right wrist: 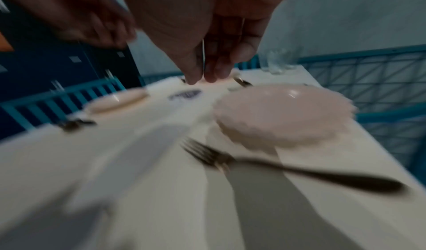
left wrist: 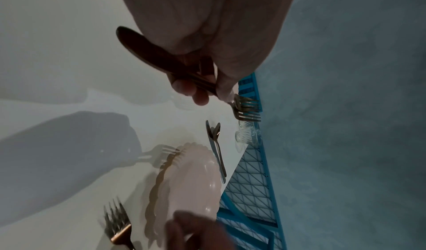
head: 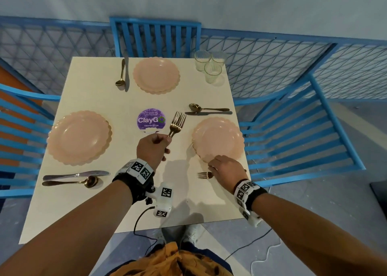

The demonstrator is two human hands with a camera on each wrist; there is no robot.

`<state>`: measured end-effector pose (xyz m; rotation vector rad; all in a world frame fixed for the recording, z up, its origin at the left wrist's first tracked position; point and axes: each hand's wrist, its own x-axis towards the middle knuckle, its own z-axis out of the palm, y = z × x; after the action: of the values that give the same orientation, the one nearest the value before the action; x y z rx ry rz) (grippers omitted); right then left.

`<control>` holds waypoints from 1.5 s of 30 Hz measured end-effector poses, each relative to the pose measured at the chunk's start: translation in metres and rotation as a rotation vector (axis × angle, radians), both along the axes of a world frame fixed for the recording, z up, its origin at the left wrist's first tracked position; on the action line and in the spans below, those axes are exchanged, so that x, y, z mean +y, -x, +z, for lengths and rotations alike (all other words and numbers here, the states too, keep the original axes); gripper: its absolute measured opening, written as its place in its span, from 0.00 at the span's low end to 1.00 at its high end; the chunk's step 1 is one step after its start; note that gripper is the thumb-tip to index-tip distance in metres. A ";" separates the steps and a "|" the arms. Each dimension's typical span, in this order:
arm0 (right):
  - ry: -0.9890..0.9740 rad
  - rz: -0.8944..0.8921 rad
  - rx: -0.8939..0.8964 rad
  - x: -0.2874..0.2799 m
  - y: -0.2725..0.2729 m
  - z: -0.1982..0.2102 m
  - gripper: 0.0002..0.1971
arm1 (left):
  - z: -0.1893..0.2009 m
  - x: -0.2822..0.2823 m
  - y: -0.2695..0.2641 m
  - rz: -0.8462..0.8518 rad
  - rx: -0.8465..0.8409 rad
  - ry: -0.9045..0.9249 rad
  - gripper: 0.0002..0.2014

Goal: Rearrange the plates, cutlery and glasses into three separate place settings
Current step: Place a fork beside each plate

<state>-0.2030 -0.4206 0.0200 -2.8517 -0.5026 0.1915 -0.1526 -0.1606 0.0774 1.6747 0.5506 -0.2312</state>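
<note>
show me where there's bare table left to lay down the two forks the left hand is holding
Bare room: beyond the left plate, up to the far spoon and knife; right of the far plate, before the three glasses; and the near table edge. Crowded: the right plate, with spoon and knife beyond it and a fork under the right hand.

Your right hand [head: 225, 171] covers the handle of the fork [head: 204, 174] beside the plate [head: 217, 139], so only its tines show from the head camera. The right wrist view is smeared throughout. Your left hand [head: 152, 148] hides the handles of the forks [head: 177, 123] it grips.
</note>
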 end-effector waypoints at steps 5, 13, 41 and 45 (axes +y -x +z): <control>-0.269 0.165 -0.105 0.081 -0.028 0.069 0.10 | 0.017 0.008 -0.006 -0.052 -0.078 -0.124 0.04; -0.036 0.207 0.003 0.158 -0.068 0.108 0.07 | 0.041 0.034 -0.015 -0.168 -0.215 -0.263 0.04; -0.749 -0.780 0.537 0.086 -0.432 0.006 0.13 | 0.002 0.032 -0.285 0.148 -0.156 -0.307 0.03; -0.698 -0.779 0.520 0.085 -0.460 -0.032 0.13 | -0.024 0.029 -0.306 0.149 -0.122 -0.315 0.05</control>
<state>0.2569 -0.3353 -0.0122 -1.9975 0.5424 0.4710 0.1531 -0.1314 0.0536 1.9262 0.6408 0.0704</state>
